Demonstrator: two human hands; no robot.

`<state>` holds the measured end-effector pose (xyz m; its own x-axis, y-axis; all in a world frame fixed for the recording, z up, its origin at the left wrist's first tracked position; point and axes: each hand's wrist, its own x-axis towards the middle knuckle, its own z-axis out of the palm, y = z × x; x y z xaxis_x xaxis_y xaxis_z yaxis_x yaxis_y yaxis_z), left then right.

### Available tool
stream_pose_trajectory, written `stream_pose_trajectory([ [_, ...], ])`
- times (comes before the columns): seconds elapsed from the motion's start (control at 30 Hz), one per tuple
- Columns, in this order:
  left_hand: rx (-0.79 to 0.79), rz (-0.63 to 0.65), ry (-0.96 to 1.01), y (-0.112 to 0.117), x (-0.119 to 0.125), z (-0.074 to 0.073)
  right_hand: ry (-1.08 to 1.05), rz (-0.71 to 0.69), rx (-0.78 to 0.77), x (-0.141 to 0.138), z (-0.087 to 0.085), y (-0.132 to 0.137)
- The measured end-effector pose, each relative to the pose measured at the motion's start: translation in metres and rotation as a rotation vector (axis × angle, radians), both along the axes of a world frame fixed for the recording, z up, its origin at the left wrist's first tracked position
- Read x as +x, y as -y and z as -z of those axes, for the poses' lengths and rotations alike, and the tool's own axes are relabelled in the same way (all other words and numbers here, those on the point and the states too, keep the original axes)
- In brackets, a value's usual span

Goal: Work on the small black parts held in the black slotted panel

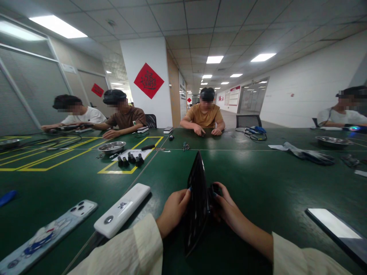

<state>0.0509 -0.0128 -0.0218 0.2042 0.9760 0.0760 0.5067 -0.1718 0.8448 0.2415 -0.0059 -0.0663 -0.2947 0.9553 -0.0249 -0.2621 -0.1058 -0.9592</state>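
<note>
The step in hand appears to be handling a thin, glossy black, tablet-like panel [197,198] between both hands, which sits directly in front of the wearer, over the dark green desk [263,172]. The left hand [175,209] grips the panel from its left side, thumb pressed near the middle; its other fingers are mostly hidden. The right hand [228,204] is curled around a small black part [213,190] at the panel's right side; whether that part is attached or merely held against it, I cannot tell. Any next move would seem to call for steady support from the left hand while the right works the small part. The panel stands upright, slightly tilted and nearly edge-on to the camera, its dark face streaked with reflections; whether its lower edge touches the desk is unclear.
</note>
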Motion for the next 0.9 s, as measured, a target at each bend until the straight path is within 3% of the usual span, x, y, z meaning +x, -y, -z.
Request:
stream_pose_trajectory([
  [0.3,0.01,-0.037,-0.063,-0.0017,-0.0002,0.0011,0.032,0.004,0.007,0.001,-0.0044,0.0017],
  [0.9,0.016,-0.031,-0.035,0.0009,0.0001,-0.0029,0.008,-0.02,0.036,0.0026,0.0044,-0.0013],
])
